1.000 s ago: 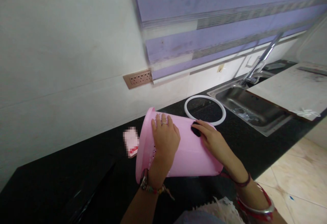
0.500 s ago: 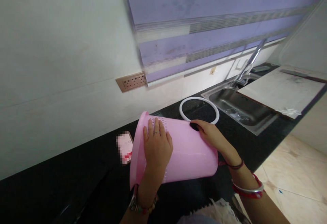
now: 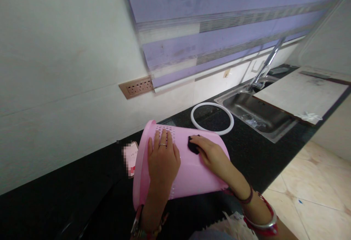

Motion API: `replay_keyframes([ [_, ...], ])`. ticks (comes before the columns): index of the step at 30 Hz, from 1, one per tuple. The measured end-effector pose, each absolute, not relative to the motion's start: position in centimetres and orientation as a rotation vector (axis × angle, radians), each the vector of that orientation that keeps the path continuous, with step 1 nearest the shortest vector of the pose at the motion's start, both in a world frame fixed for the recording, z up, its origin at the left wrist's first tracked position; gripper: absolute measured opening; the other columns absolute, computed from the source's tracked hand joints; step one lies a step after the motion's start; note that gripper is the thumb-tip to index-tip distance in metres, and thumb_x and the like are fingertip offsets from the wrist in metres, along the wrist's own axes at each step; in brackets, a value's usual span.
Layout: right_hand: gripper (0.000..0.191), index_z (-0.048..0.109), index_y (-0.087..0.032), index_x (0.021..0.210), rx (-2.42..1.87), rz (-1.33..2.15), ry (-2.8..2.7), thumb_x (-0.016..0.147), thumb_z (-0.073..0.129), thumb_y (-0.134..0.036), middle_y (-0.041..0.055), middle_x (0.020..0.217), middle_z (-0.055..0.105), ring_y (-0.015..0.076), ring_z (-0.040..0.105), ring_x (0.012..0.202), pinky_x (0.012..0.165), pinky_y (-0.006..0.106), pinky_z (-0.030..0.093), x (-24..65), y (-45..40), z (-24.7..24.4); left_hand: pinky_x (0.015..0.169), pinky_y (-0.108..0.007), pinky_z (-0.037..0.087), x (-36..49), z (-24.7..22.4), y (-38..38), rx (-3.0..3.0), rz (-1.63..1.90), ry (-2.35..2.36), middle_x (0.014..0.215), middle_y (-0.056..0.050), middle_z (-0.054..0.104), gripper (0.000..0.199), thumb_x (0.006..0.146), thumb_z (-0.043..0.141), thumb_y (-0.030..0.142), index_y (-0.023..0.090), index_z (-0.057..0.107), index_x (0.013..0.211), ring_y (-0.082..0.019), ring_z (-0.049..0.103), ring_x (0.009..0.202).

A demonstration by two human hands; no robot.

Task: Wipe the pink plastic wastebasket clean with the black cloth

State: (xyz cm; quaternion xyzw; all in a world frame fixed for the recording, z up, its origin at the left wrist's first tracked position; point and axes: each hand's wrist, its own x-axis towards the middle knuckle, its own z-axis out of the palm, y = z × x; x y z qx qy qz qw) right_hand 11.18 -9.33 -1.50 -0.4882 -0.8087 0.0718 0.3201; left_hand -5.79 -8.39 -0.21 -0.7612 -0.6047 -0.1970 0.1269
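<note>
Your left hand lay spread, bracing the pink basket; your right hand pinched a black pad against its side. Shifting the pad needed steady bracing.

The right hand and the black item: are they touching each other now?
Touching: the head view shows the right hand's fingers resting over the black item.

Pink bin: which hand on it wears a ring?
The left hand, spread near the rim, ring showing; the right hand, holding a black item, shows none.
</note>
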Motion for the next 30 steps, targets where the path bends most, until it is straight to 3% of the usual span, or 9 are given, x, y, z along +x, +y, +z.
replay_keyframes([
  [5, 0.039, 0.060, -0.017, 0.106, -1.127, 0.213, -2.146, 0.079, 0.037, -0.002, 0.0101, 0.115, 0.064, 0.0174, 0.056, 0.113, 0.098, 0.038, 0.047, 9.7, -10.0, -1.6, 0.103, -0.051, 0.033, -6.3, -0.3, -8.6, -2.230, -0.605, -1.754, 0.129, -0.015, 0.054, 0.040, 0.086, 0.034, 0.017, 0.009, 0.054, 0.120, -0.028, 0.044, 0.124],
  [12, 0.037, 0.060, -0.019, 0.109, -1.344, 0.170, -2.047, 0.081, 0.039, -0.008, 0.0094, 0.113, 0.065, 0.0196, 0.059, 0.109, 0.095, 0.039, 0.049, 12.6, -10.4, -2.7, 0.103, -0.048, 0.034, -6.3, -0.4, -8.2, -2.214, -0.650, -1.766, 0.123, -0.018, 0.057, 0.040, 0.084, 0.032, 0.012, 0.004, 0.051, 0.119, -0.028, 0.046, 0.122],
  [30, 0.038, 0.061, -0.021, 0.109, -1.408, 0.183, -1.955, 0.080, 0.040, -0.007, 0.0079, 0.112, 0.066, 0.0204, 0.059, 0.108, 0.095, 0.043, 0.048, 11.9, -9.7, -3.0, 0.101, -0.052, 0.035, -6.6, -0.5, -7.6, -2.232, -0.697, -1.783, 0.120, -0.020, 0.059, 0.041, 0.084, 0.031, 0.011, 0.005, 0.053, 0.119, -0.029, 0.047, 0.121],
])
